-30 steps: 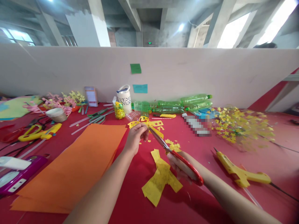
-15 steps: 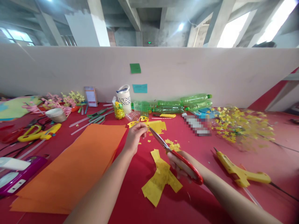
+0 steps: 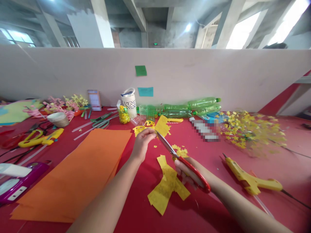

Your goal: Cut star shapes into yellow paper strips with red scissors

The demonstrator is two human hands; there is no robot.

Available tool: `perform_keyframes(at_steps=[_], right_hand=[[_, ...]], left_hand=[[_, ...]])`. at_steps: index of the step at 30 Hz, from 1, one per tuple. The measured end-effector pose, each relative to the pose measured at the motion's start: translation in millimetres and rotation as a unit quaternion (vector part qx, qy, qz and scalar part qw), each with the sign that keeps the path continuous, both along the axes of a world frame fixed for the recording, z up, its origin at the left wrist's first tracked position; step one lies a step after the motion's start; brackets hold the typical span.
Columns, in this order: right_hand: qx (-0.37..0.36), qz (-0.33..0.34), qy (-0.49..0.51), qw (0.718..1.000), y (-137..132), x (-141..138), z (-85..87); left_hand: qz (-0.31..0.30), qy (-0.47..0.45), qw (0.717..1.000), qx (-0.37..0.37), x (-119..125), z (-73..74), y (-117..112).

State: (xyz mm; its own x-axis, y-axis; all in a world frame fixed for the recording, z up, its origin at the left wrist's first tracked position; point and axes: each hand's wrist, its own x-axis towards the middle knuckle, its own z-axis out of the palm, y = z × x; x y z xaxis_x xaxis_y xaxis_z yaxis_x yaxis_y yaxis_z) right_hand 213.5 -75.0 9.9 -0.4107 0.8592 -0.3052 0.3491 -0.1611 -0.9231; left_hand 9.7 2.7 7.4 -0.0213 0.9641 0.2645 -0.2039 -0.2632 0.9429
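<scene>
My left hand pinches a piece of yellow paper, which stands tilted up past the fingertips. In my right hand is a pair of red-handled scissors, its fingers wrapped round the handles. The tips of the blades meet the paper close to my left fingers; whether they are parted is hard to see. Below the scissors lie overlapping yellow paper strips with faint drawn marks. A small heap of cut yellow stars sits just behind the blades.
Orange sheets cover the left of the red table. A yellow glue gun lies at right, before a bunch of yellow star sprigs. Green plastic bottles, a white tumbler and a yellow cutter knife are at the back.
The yellow paper at my left fingertips has turned from lying low to tilting upward. My left hand has shifted slightly right; the scissors have hardly moved.
</scene>
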Motion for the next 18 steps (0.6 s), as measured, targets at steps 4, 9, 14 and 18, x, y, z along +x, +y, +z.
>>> perform_keyframes(at_steps=[4, 9, 14, 18], right_hand=[[-0.007, -0.017, -0.002, 1.0, -1.2, -2.1, 0.9], [-0.032, -0.032, 0.012, 0.999, -2.5, -6.1, 0.4], [-0.022, -0.02, 0.024, 0.999, -3.6, -5.8, -0.2], [-0.024, -0.031, 0.024, 0.999, -4.3, -8.0, 0.6]], left_hand=[[-0.006, 0.02, 1.0, 0.01, 1.5, 1.0, -1.6], [0.002, 0.008, 1.0, 0.002, 4.7, 3.6, -4.1], [-0.007, -0.002, 1.0, -0.011, 4.2, 2.5, -3.7], [-0.015, -0.009, 1.0, -0.012, 3.5, 0.4, -3.2]])
